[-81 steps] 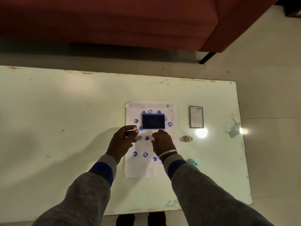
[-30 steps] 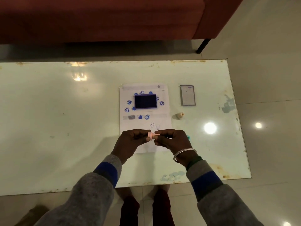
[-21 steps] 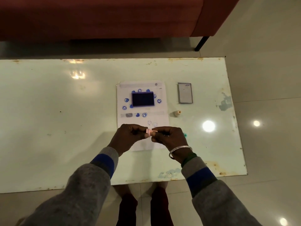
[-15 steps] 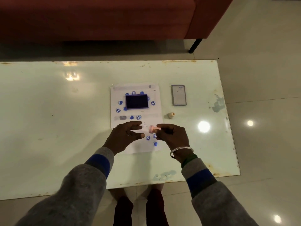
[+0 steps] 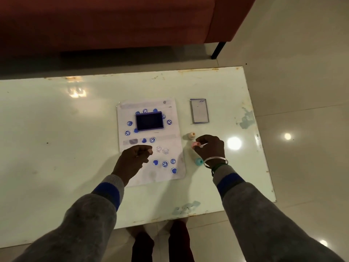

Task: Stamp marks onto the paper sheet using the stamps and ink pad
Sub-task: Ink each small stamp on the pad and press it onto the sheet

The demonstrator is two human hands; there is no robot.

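Observation:
The paper sheet (image 5: 171, 129) lies on the pale table (image 5: 56, 138) and carries several blue smiley and heart marks. The open ink pad (image 5: 149, 121) sits on the sheet's upper part. My right hand (image 5: 210, 149) hovers just right of the sheet and pinches a pink stamp (image 5: 195, 144). A beige stamp (image 5: 191, 135) stands just beyond it, and a teal stamp (image 5: 198, 162) lies by my right wrist. My left hand (image 5: 135, 159) rests over the sheet's lower left with the fingers curled, and I see nothing in it.
The ink pad's lid (image 5: 199, 111) lies right of the sheet. A red sofa (image 5: 113, 21) stands beyond the table's far edge. The table's right edge runs close to the stamps, with tiled floor (image 5: 302, 91) past it. My feet show under the near edge.
Both hands held the pink stamp together over the sheet, then parted. My right hand has carried the stamp off to the right of the sheet, and my left hand has curled shut.

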